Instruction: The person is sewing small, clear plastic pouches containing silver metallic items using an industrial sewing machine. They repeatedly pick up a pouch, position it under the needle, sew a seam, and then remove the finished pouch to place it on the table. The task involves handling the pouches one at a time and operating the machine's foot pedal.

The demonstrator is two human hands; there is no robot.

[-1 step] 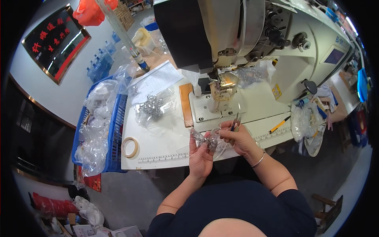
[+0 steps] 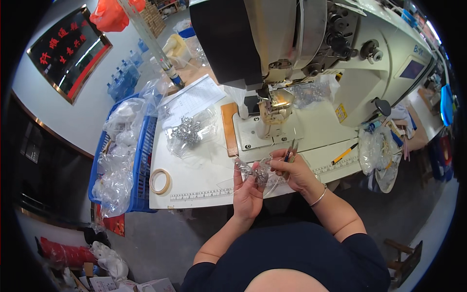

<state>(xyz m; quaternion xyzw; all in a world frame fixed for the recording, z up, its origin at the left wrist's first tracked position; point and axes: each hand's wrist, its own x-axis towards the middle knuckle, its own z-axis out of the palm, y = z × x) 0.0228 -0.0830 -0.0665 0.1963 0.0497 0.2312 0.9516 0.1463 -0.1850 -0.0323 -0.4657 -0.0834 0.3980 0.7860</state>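
In front of the sewing machine (image 2: 282, 109), my left hand (image 2: 247, 198) is closed around a bundle of small silvery pieces (image 2: 260, 171) with clear strips. Their exact kind is too small to make out. My right hand (image 2: 294, 171) pinches the bundle's right edge between thumb and forefinger. Thread snips (image 2: 290, 152) are tucked in that same hand, with their pointed tips upward. From between the hands a thin pale strand (image 2: 276, 187) hangs toward the table edge. To the left, an opened clear bag (image 2: 206, 127) lies with similar silvery pieces (image 2: 186, 131) on it.
A tape roll (image 2: 160, 182) and a printed ruler strip (image 2: 202, 195) are along the table's front. Left stands a blue basket (image 2: 144, 168) of plastic bags. Paper sheets (image 2: 192, 101) lie farther back. A yellow utility knife (image 2: 344, 154) and a clear bag (image 2: 372, 152) are at right.
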